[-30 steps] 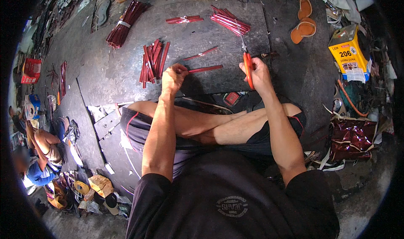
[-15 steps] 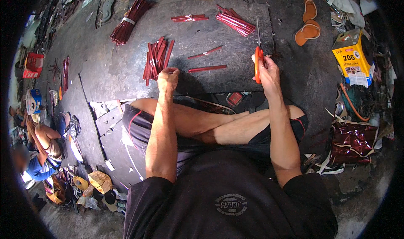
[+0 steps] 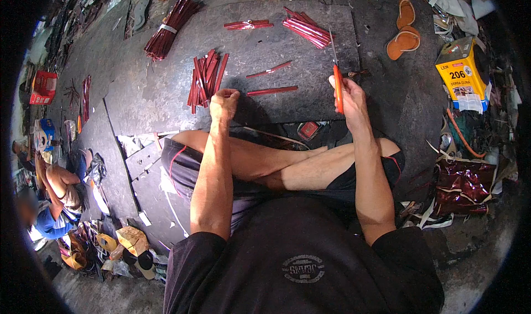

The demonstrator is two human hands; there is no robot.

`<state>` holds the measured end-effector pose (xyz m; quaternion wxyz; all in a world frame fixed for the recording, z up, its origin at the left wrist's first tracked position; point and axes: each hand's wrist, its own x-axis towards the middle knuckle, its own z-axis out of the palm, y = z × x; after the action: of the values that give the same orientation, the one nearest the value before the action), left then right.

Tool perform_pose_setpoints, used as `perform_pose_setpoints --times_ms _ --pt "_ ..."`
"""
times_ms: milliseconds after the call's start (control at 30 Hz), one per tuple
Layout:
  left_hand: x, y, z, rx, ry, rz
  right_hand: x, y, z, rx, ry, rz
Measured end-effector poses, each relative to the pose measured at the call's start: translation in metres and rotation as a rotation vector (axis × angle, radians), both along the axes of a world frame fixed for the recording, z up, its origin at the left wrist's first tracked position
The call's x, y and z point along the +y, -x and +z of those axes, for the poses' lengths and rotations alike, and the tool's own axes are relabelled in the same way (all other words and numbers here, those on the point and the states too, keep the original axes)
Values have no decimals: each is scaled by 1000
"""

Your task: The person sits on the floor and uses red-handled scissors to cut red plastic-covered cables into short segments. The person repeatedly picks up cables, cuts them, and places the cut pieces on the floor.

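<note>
While the right hand (image 3: 347,95) grips a knife (image 3: 336,73), a yellow carton (image 3: 460,73) stands right.

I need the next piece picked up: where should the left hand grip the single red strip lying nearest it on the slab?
Grip the red strip at its left end, coming from above with the left hand. It lies flat and almost crosswise on the slab, apart from the loose pile, so that end is closest and has bare slab around it. A fingertip pinch across its narrow width probably suits, as it is thin.

Red strips (image 3: 206,80), orange-handled knife (image 3: 338,87), yellow box (image 3: 461,74)
</note>
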<state>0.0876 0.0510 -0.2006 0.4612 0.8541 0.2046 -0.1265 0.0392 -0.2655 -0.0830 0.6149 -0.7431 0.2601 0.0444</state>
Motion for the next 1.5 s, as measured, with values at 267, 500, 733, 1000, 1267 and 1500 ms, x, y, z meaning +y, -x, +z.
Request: perform_pose_setpoints --times_ms 267,500,733,1000,1267,1500 --pt "-8 -2 6 93 -11 -39 0 -3 -6 -13 42 69" --pt "-12 -1 12 115 78 -49 -1 -2 -10 -36 23 89" --pt "-12 -2 13 76 -33 -94 6 2 -5 22 -73 128" --pt "-44 2 24 25 -264 -182 47 45 22 511 -584 413" --pt "-50 1 21 21 -319 -176 68 48 11 655 -656 395" --pt "-50 1 25 4 -292 -168 72 48 3 648 -675 377"
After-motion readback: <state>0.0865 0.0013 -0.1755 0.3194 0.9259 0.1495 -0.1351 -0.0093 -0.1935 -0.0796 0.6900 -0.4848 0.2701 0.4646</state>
